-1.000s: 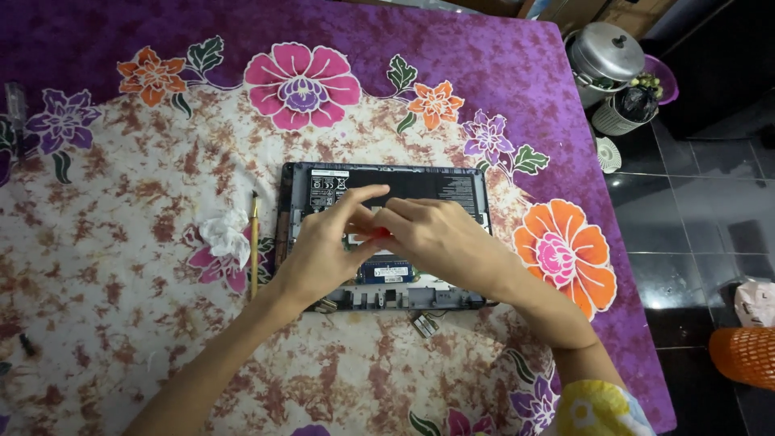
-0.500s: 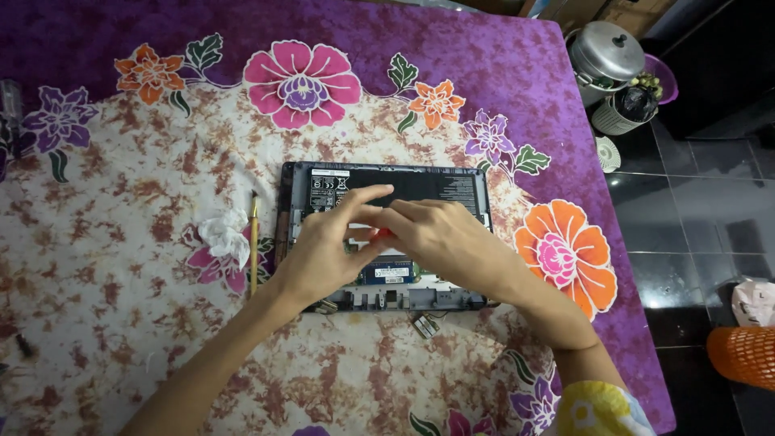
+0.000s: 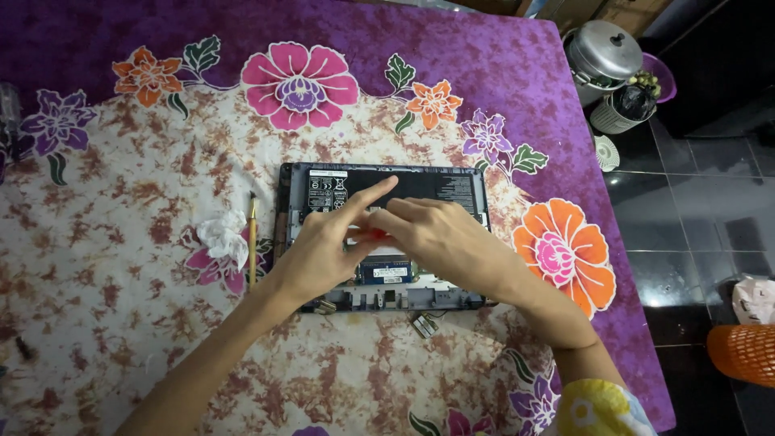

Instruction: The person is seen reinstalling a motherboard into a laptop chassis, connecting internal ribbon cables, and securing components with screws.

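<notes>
Flowered cloth [image 3: 121,266] | opened laptop [image 3: 452,190], long side left-right | left hand [image 3: 323,246], right hand [image 3: 440,234] together over middle, pinching small red thing [image 3: 378,234]

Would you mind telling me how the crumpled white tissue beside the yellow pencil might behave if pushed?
The crumpled white tissue looks light and floppy, so it would probably slide or deform rather than roll. The thin yellow pencil beside it seems likelier to roll on the flowered cloth.
</notes>
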